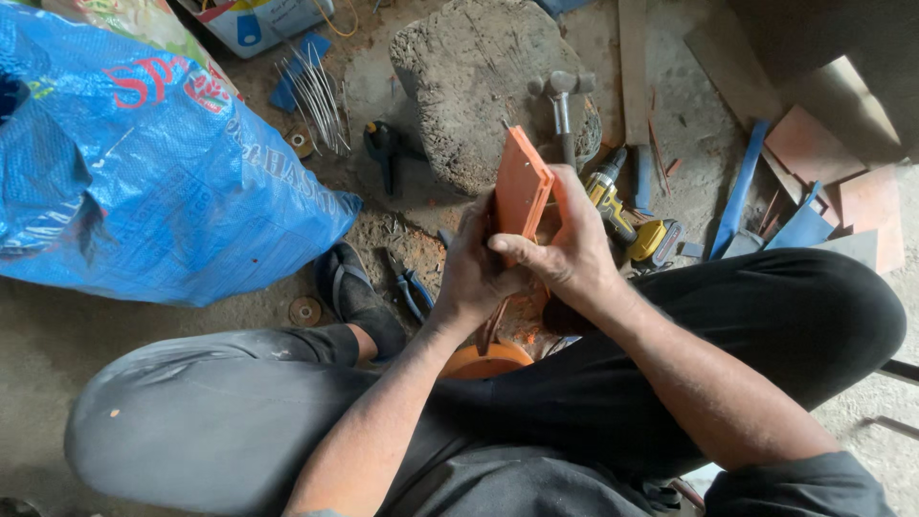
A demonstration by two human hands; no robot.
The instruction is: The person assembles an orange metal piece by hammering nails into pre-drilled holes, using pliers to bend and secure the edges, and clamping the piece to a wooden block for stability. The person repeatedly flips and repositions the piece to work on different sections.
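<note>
While you sit over the dirt floor (57,383), your left hand (476,273) and right hand (572,251) both grip an orange flat strip (522,189), upright above your lap; behind it stands a stone block (469,77); a hammer (562,101) and yellow drill (627,215) lie near.

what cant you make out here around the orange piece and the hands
Head view:
- Lower end of the orange piece: covered by the left hand and right hand.
- Orange round thing: mostly under the wrists.
- Pliers: jaws too small.
- Blue sack: cut off at the left edge.
</note>
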